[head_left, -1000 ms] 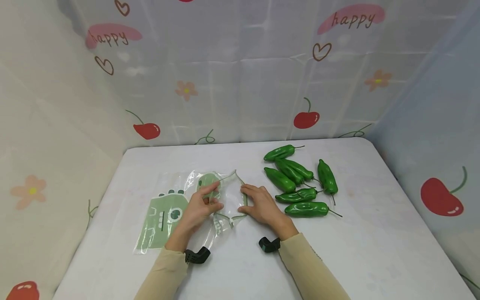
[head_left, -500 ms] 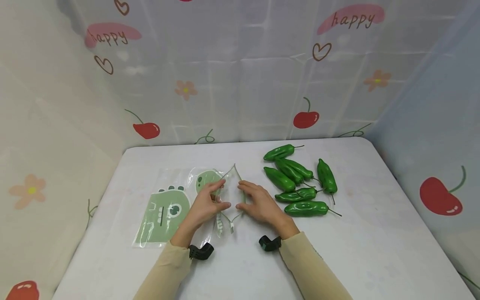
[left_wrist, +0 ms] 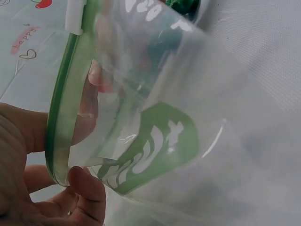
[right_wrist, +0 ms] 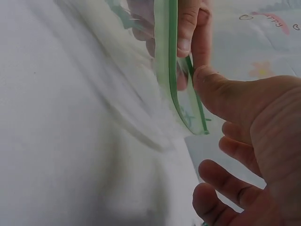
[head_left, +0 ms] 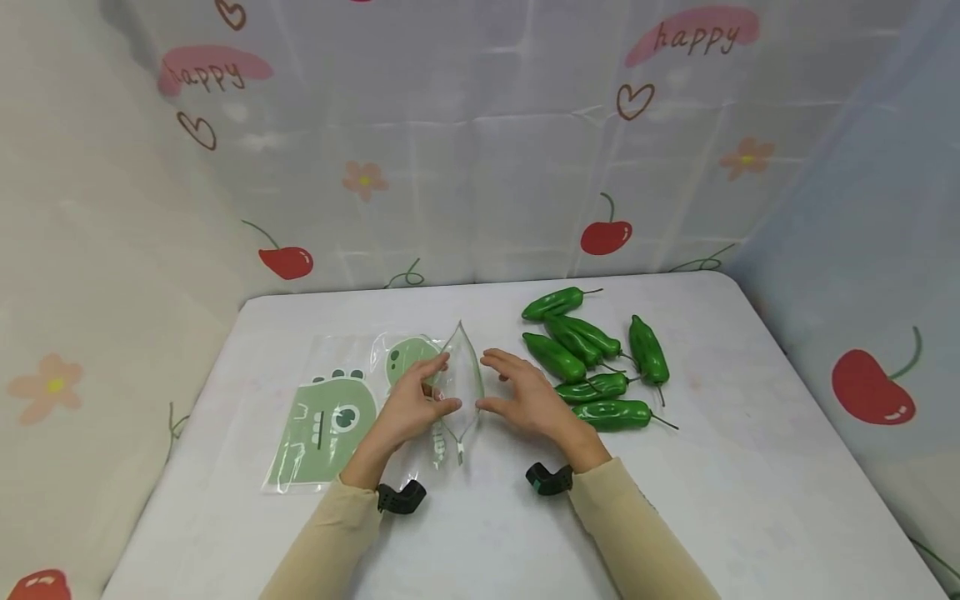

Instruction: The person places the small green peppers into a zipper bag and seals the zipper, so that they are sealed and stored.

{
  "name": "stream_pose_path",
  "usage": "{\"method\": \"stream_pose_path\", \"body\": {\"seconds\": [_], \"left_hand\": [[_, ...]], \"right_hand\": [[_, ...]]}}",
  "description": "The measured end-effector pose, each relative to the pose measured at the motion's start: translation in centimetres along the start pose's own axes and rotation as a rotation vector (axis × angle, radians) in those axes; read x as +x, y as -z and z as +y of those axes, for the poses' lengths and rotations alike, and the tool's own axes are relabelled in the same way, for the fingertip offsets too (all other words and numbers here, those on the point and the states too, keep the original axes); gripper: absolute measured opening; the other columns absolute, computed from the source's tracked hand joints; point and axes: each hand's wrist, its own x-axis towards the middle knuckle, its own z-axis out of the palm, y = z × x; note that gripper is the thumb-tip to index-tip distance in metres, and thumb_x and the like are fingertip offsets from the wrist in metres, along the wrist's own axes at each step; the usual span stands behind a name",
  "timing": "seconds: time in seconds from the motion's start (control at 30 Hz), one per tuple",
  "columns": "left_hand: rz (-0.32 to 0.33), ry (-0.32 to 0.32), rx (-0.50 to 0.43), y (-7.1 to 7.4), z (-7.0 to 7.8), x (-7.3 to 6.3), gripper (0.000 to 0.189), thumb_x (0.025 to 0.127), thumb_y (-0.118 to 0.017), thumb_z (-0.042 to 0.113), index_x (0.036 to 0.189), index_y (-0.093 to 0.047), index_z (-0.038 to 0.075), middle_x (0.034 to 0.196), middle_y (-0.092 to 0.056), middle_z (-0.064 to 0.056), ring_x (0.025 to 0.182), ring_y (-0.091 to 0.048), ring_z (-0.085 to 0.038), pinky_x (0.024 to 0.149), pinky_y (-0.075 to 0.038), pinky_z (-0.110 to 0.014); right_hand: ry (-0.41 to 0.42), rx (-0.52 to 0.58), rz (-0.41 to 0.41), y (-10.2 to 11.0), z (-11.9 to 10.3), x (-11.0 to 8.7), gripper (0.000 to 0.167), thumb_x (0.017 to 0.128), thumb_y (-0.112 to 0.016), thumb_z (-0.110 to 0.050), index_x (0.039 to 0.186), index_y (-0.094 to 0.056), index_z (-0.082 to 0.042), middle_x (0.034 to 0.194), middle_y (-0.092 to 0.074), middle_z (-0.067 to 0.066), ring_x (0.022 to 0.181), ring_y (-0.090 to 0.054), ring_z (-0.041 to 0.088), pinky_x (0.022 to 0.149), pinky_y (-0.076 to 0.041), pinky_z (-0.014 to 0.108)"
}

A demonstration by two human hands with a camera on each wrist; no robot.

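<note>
A clear zip bag (head_left: pixel 322 433) with a green dinosaur print lies on the left half of the table, its mouth spread toward the right. My left hand (head_left: pixel 408 404) holds one side of that mouth; in the left wrist view its fingers curl at the green zip strip (left_wrist: pixel 61 94), below a white slider (left_wrist: pixel 74 16). Just right of the mouth, my right hand (head_left: pixel 528 400) has its fingers loosely bent and spread with nothing between them. The right wrist view shows its thumb (right_wrist: pixel 225 94) close to the green rim.
Several green peppers (head_left: pixel 615 415) with thin stems lie in a group right of my right hand. The white table (head_left: pixel 712 517) meets a printed curtain (head_left: pixel 487 192) at the back. A black wrist camera (head_left: pixel 401 497) hangs beneath the left wrist.
My right hand has moved off the bag's rim, slightly to the right. The mouth stands taller and narrower. My left hand stays at the bag.
</note>
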Motion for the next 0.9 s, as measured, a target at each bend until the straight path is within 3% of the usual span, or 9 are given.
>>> {"method": "stream_pose_path", "body": {"seconds": [0.2,0.5,0.73,0.9], "left_hand": [[0.021,0.022,-0.022,0.0,0.0,0.1,0.078,0.086,-0.08,0.007,0.156,-0.047,0.011,0.143,-0.059,-0.012,0.079,-0.054,-0.014,0.066,-0.046,-0.025],[-0.009,0.031,-0.019,-0.1,-0.1,-0.1,0.092,0.081,-0.087,0.009,0.16,-0.04,0.014,0.15,-0.055,-0.011,0.072,-0.055,-0.013,0.061,-0.046,-0.024],[-0.005,0.037,-0.008,-0.1,0.2,-0.3,0.096,0.079,-0.089,0.01,0.161,-0.038,0.015,0.152,-0.054,-0.009,0.074,-0.053,-0.014,0.061,-0.046,-0.024],[0.029,0.037,-0.009,-0.2,0.2,-0.3,0.086,0.084,-0.079,0.004,0.16,-0.041,0.016,0.15,-0.057,-0.007,0.072,-0.051,-0.014,0.058,-0.045,-0.025]], "right_hand": [[-0.008,-0.019,0.003,1.9,0.1,-0.3,0.069,0.091,-0.081,-0.029,0.151,-0.053,-0.01,0.162,-0.044,0.007,0.121,-0.064,0.034,0.098,-0.055,0.049],[-0.004,-0.043,0.037,5.4,0.7,-1.3,0.071,0.092,-0.08,-0.031,0.152,-0.051,-0.01,0.163,-0.041,0.008,0.129,-0.059,0.037,0.098,-0.054,0.051],[-0.032,-0.091,0.063,8.3,2.0,-2.5,0.071,0.092,-0.08,-0.03,0.153,-0.05,-0.01,0.163,-0.041,0.009,0.121,-0.062,0.036,0.076,-0.056,0.035],[-0.061,-0.144,0.081,10.4,3.6,-3.4,0.071,0.093,-0.078,-0.031,0.153,-0.049,-0.009,0.162,-0.042,0.01,0.116,-0.06,0.032,0.073,-0.052,0.031]]}}
